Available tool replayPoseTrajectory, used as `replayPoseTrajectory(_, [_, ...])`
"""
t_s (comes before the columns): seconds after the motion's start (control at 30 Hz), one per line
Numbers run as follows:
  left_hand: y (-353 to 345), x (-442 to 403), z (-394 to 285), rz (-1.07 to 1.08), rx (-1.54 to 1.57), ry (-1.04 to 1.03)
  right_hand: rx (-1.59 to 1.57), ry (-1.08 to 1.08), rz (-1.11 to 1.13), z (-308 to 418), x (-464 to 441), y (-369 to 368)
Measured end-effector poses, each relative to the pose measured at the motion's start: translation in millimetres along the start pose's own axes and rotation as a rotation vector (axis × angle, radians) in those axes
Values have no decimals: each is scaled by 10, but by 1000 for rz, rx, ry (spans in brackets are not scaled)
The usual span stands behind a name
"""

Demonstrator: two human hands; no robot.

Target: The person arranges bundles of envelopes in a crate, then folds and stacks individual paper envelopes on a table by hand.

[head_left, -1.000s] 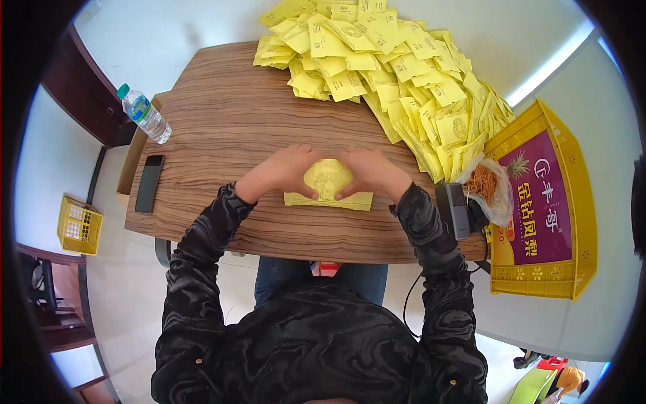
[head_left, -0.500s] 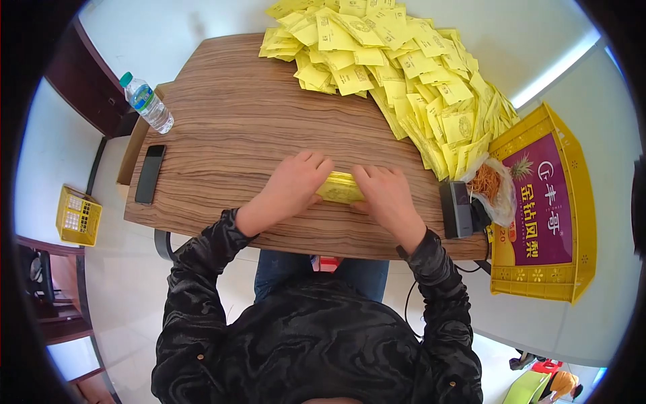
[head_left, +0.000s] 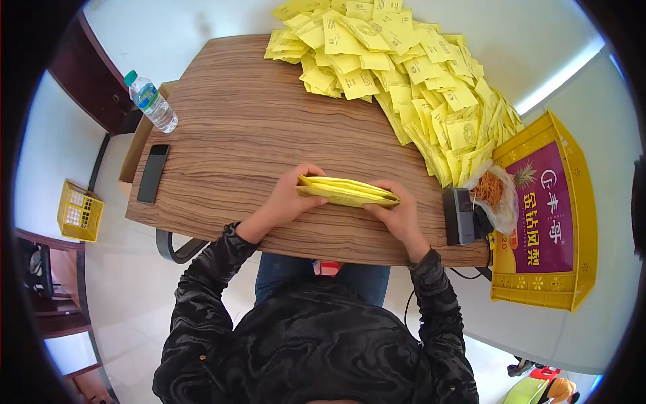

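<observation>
A small stack of yellow packets (head_left: 346,192) is held on its long edge near the front of the wooden table (head_left: 256,128), its layers slightly fanned at the top. My left hand (head_left: 291,196) grips its left end, thumb on the near side and fingers behind. At the right end my right hand (head_left: 398,209) pinches it in the same way. Beyond my hands, a large heap of similar yellow packets (head_left: 417,74) spreads over the back right of the table.
A water bottle (head_left: 152,102) and a black phone (head_left: 153,174) are at the left. To the right stand a dark grey box (head_left: 459,217), a plastic bag of orange-brown strands (head_left: 495,195) and a yellow crate (head_left: 584,222). Another yellow crate (head_left: 81,211) sits on the floor at left.
The packets lay flat under my hands, then were tilted up, and now stand on edge between them. My hands have moved apart to the two ends.
</observation>
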State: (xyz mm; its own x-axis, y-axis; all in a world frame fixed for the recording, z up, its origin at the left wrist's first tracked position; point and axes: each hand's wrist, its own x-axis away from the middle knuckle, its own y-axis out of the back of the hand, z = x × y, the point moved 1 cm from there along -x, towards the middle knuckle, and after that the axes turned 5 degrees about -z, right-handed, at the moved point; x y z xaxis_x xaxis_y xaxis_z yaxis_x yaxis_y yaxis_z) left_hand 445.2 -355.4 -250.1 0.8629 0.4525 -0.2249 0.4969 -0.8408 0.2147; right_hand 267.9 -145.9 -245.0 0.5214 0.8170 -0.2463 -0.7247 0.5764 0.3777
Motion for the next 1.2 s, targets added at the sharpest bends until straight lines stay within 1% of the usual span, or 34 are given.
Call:
replayPoseTrajectory(0.13, [40, 41, -25, -27, 14, 10, -5, 15, -44, 38, 25, -60])
replayPoseTrajectory(0.27, [12, 19, 156, -35, 3, -7, 97, -25, -78, -63, 6, -115])
replayPoseTrajectory(0.47, [9, -5, 191, -45, -32, 6, 100, -16, -77, -94, -13, -127])
replayPoseTrajectory(0.6, [138, -31, -95, -57, 50, 180, -60, -228, -169, -50, -6, -83])
replayPoseTrajectory(0.7, [183, -183, -42, -43, 89, 198, -93, -224, -204, -120, -88, -160])
replayPoseTrajectory(0.77, [221, -248, 25, -57, 257, 373, -124, -213, -237, -158, -194, -203])
replayPoseTrajectory(0.8, [243, -264, 73, -56, 256, 377, -126, -217, -236, -161, -221, -231])
replayPoseTrajectory(0.93, [315, -340, 285, -21, -141, 286, 342, -43, -210, -158, -303, -297])
replayPoseTrajectory(0.97, [332, -335, 294, -19, -141, 287, 342, -45, -211, -138, -304, -296])
replayPoseTrajectory(1.1, [384, -339, 280, -19, -586, 95, 550, -170, -92, 75, -334, -225])
replayPoseTrajectory(1.13, [381, -352, 257, -20, -587, 91, 552, -167, -95, 137, -346, -198])
replayPoseTrajectory(1.2, [373, -333, 174, -38, -715, -6, 639, -135, -124, 285, -341, -153])
